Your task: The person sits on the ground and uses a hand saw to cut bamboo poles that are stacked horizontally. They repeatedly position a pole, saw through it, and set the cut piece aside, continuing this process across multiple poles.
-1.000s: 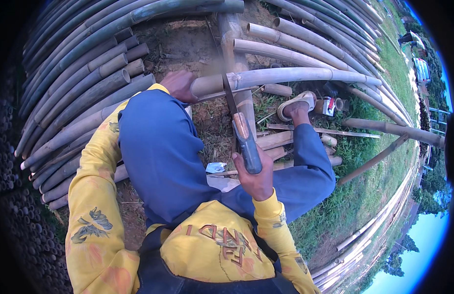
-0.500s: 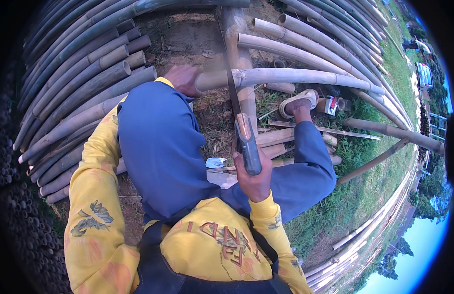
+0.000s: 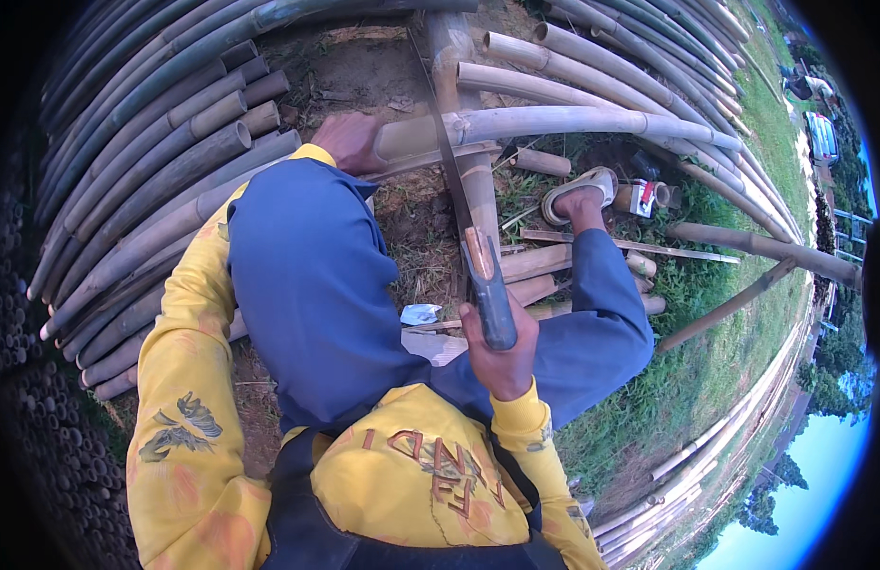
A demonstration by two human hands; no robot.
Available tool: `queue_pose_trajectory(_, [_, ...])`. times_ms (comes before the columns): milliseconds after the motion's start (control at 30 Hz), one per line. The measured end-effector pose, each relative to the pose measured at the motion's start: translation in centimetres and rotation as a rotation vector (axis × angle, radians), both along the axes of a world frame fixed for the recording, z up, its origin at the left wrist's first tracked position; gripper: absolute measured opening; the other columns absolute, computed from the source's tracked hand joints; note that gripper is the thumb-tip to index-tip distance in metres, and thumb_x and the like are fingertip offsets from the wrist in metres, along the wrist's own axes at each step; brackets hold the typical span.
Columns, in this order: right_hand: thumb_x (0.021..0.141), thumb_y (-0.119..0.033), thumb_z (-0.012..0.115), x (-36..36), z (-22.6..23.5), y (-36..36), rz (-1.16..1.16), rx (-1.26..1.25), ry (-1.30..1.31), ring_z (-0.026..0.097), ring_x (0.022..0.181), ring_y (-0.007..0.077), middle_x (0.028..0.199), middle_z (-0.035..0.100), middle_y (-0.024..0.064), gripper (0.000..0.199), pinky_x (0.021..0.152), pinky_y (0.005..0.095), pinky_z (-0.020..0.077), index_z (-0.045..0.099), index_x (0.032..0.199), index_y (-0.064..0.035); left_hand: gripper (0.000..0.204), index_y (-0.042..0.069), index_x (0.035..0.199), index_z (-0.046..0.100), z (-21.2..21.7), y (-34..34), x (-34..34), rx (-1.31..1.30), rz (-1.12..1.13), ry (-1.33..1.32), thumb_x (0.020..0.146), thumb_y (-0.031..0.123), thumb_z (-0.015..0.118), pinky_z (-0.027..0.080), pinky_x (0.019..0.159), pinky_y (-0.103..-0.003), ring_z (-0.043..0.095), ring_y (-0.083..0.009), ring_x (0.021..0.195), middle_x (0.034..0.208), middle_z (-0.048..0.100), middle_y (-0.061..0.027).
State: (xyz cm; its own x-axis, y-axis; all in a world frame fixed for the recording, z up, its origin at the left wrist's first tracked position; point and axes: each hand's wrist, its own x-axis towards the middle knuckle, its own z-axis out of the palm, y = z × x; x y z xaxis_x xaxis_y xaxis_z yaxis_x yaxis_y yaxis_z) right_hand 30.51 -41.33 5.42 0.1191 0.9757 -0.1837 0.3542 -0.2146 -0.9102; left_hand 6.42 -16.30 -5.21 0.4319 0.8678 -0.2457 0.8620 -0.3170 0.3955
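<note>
A long pale bamboo pole (image 3: 573,123) runs from the right across a thick upright-looking log (image 3: 477,195). Its near-left end lies under my left hand (image 3: 348,142), whose fingers close around it. My right hand (image 3: 509,366) grips the dark handle of a handsaw (image 3: 498,312), which has a wooden part at its front. The long thin blade slants up and left across the pole, just left of the log, touching the bamboo. How deep the cut goes I cannot tell. My left forearm rests by my bent left knee.
Stacked bamboo poles (image 3: 174,152) fill the left side, and more poles (image 3: 592,71) lie at the far right. Short bamboo offcuts (image 3: 540,260) lie near my sandalled right foot (image 3: 581,200). A propped pole (image 3: 744,249) stands over grass to the right.
The saw and my right hand have drawn back slightly toward me. The pole's held end, blurred before, is now sharp. My left hand stays on it.
</note>
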Motion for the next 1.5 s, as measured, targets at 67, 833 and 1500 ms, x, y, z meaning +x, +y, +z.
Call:
queue_pose_trajectory(67, [0.086, 0.0, 0.076, 1.4, 2.2, -4.8, 0.012, 0.089, -0.126, 0.065, 0.064, 0.016, 0.074, 0.067, 0.0105, 0.028, 0.064, 0.0304, 0.052, 0.069, 0.112, 0.0009, 0.058, 0.004, 0.116, 0.072, -1.5, 1.5, 1.8, -0.029, -0.084, -0.026, 0.067, 0.034, 0.08, 0.054, 0.088, -0.052, 0.072, -0.0423, 0.095, 0.098, 0.074, -0.0238])
queue_pose_trajectory(833, [0.091, -0.005, 0.072, 0.5, -1.5, 3.8, 0.057, 0.031, 0.011, 0.06, 0.061, 0.0165, 0.073, 0.067, 0.0093, 0.012, 0.061, 0.0311, 0.0493, 0.066, 0.1, 0.0005, 0.064, 0.009, 0.124, 0.068, -0.8, 0.6, 1.8, -0.001, -0.084, 0.028, 0.069, 0.037, 0.081, 0.054, 0.086, -0.052, 0.071, -0.0415, 0.097, 0.103, 0.074, -0.0217])
queue_pose_trajectory(1500, [0.087, -0.001, 0.076, 1.8, 3.5, -4.9, 0.031, -0.023, -0.086, 0.063, 0.062, 0.0126, 0.073, 0.065, 0.0068, 0.027, 0.062, 0.0283, 0.0509, 0.07, 0.113, 0.0012, 0.057, 0.009, 0.12, 0.064, -2.4, 1.9, 0.0, 0.101, -0.038, 0.081, 0.073, 0.036, 0.081, 0.055, 0.08, -0.052, 0.072, -0.0407, 0.09, 0.096, 0.074, -0.0213])
